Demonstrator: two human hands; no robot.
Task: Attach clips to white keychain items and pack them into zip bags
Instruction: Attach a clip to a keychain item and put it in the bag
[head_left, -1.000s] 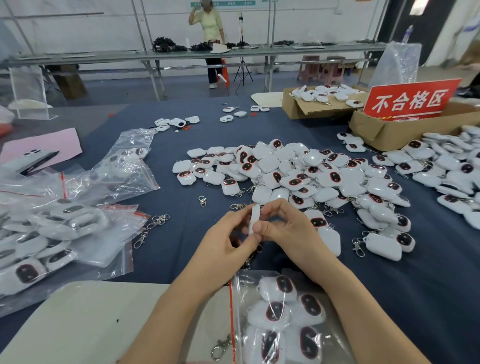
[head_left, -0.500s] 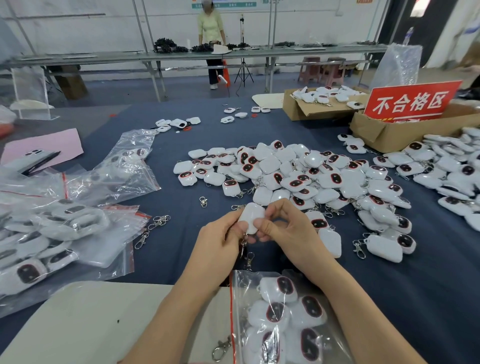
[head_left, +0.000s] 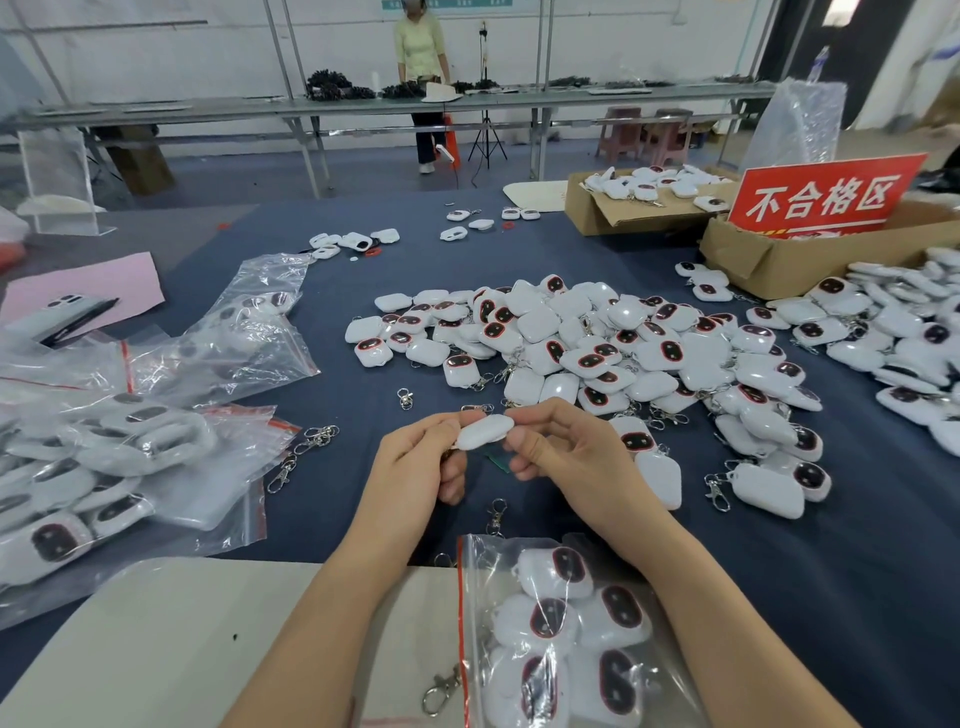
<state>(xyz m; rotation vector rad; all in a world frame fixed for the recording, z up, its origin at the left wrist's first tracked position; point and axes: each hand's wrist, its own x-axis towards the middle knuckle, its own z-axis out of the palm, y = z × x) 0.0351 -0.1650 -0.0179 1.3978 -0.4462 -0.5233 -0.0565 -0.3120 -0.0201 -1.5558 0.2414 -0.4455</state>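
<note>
A white keychain item (head_left: 484, 431) is held flat between my two hands above the blue cloth. My left hand (head_left: 423, 462) pinches its left end; my right hand (head_left: 563, 457) pinches its right end with thumb and fingers. A metal clip (head_left: 496, 514) lies loose on the cloth below it. Whether a clip hangs from the held item is hidden by my left hand. A zip bag (head_left: 561, 639) with several white items lies near the front edge between my forearms. A large pile of white items (head_left: 582, 348) covers the cloth beyond my hands.
Filled zip bags (head_left: 104, 457) lie at left, with loose clips (head_left: 311, 439) beside them. Two cardboard boxes (head_left: 769, 260) and a red sign (head_left: 823, 195) stand at back right. A phone (head_left: 62, 314) rests on pink paper. A person (head_left: 421, 78) stands by a far bench.
The white item has turned from edge-on to lying flat between my fingers. Both hands stayed in about the same place.
</note>
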